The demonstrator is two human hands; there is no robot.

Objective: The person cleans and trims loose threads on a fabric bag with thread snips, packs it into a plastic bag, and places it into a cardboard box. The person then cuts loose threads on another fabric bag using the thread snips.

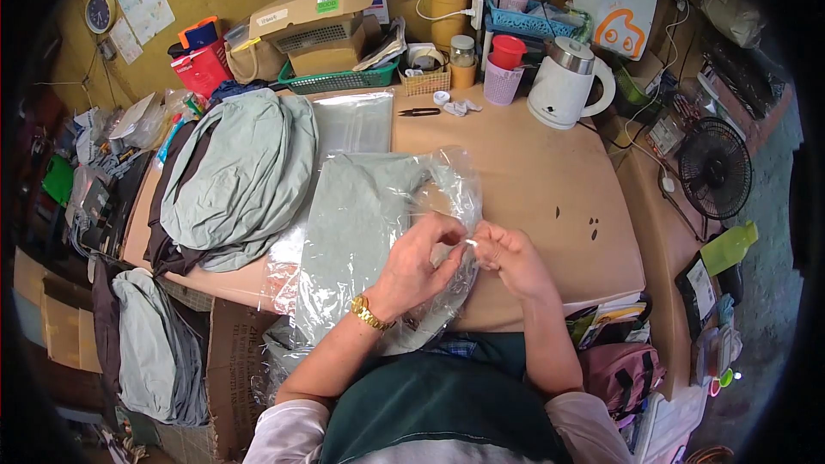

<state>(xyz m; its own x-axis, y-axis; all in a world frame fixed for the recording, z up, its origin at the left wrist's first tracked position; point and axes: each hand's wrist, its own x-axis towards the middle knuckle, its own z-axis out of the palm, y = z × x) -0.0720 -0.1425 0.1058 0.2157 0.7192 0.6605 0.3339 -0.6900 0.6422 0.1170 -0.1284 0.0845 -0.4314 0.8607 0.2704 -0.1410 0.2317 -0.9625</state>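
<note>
The person's left hand (pixel 414 262) and right hand (pixel 513 259) meet near the right edge of a clear plastic bag (pixel 464 174), their fingertips almost touching. The left thumb and forefinger curve toward each other with a narrow gap; the right fingers are bunched against the thumb. A small white piece (pixel 471 243) shows between the two hands, but whether either hand grips it or the film cannot be told. The bag lies on the table (pixel 550 180), mostly left of the hands, with a grey-green garment (pixel 348 223) flat inside it; the left hand and forearm cross above it. A gold watch (pixel 371 314) circles the left wrist.

Farther left, a pile of grey-green cloth (pixel 241 176) rests on the table. Clear plastic sheets (pixel 357 125) lie beyond the bag, with black snips (pixel 419 112) just to their right. At the far right stands a white kettle (pixel 559 86).
</note>
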